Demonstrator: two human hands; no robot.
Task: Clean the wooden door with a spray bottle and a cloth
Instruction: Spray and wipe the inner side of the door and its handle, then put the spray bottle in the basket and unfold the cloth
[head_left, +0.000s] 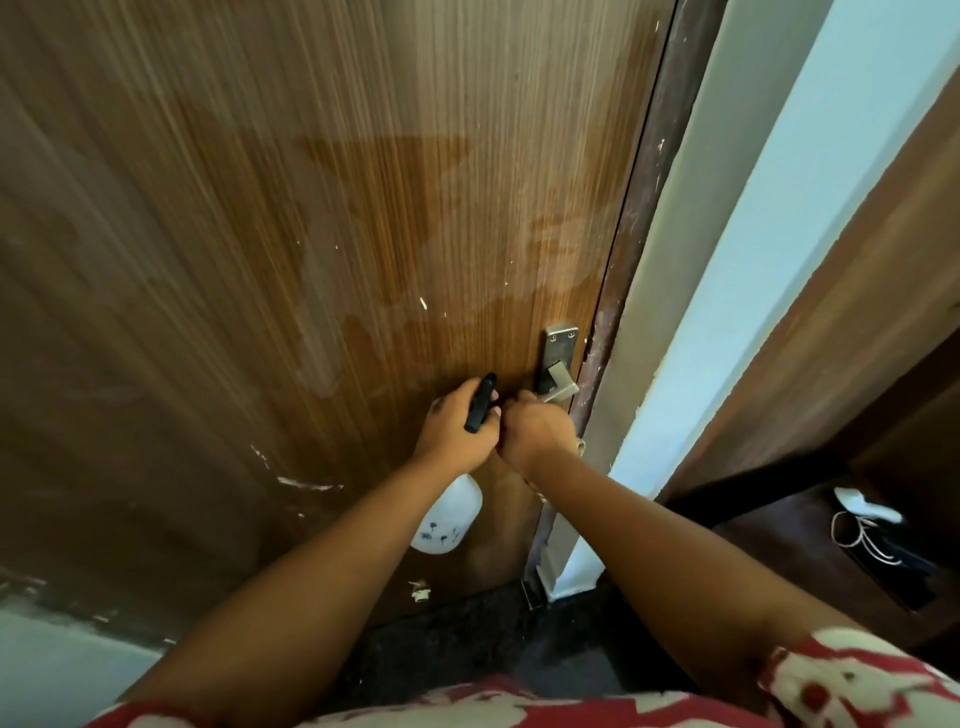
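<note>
The wooden door (322, 218) fills the view, with darker wet patches across its middle and right. My left hand (457, 426) grips the spray bottle by its black head (480, 402). The bottle's white body (447, 519) hangs below my wrist. My right hand (537, 428) is curled in a fist right beside the left, just under the tip of the metal door handle (558, 374). A sliver of pale cloth (580, 445) peeks out at its far side; the rest of the cloth is hidden in the fist.
A dark door frame (639, 249) and a pale blue wall (769, 249) stand to the right. Further right a dark wooden shelf (810, 525) holds cords and a white item (862, 506). White paint scuffs mark the door's lower part. The floor below is dark.
</note>
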